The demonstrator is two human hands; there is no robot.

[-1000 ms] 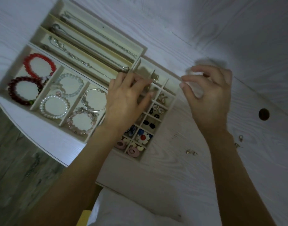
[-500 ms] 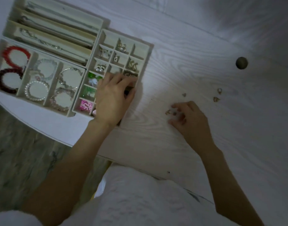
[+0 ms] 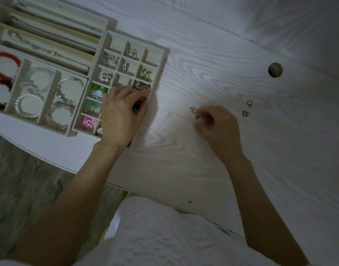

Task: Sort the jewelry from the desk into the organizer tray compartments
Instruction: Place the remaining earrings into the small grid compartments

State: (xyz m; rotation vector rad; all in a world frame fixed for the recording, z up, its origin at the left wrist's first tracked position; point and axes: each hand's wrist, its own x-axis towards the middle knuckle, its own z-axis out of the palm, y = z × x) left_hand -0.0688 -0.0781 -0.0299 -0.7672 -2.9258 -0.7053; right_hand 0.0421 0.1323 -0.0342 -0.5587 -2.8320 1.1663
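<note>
The white organizer tray (image 3: 158,60) sits at the desk's left, its small square compartments holding earrings and coloured pieces. My left hand (image 3: 122,116) rests on the tray's lower right compartments with fingers curled over the rim, hiding what lies beneath. My right hand (image 3: 218,125) is on the desk with fingers curled, its fingertips touching a small gold earring (image 3: 193,110). Whether it pinches the earring is unclear. Two more gold pieces (image 3: 247,108) lie loose on the desk to the right.
Bracelets (image 3: 29,105) fill the tray's left compartments and chains (image 3: 36,47) lie in the long upper slots. A round cable hole (image 3: 275,69) is in the desk at upper right. The desk's curved front edge (image 3: 49,160) runs below the tray.
My right hand came down from beside the tray to the desk and curled its fingers at the gold earring. My left hand slid lower on the tray. The view shifted right.
</note>
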